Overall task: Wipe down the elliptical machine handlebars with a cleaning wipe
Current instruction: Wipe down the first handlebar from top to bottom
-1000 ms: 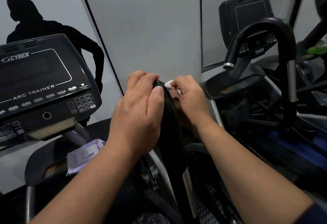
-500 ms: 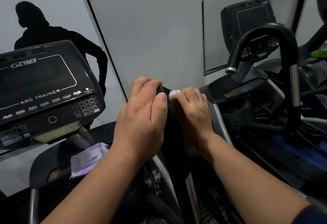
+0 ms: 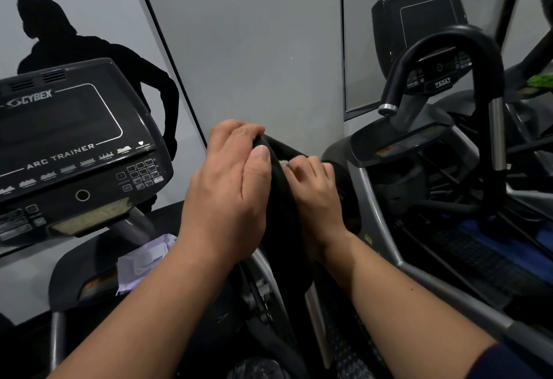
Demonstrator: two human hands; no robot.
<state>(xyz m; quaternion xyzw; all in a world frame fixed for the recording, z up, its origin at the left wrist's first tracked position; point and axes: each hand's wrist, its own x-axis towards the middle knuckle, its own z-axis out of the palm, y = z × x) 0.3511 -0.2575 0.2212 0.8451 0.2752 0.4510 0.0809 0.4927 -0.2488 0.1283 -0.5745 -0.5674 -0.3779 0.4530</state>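
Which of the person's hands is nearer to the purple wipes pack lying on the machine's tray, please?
The left. The left hand grips the black handlebar just up and right of the wipes pack; the right hand works on the handlebar's far side.

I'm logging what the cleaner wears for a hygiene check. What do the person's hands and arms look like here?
Both the left hand and right hand are bare, with no gloves, rings or watch visible. The forearms are uncovered; a dark navy sleeve edge shows only high on the right arm. The nails are short.
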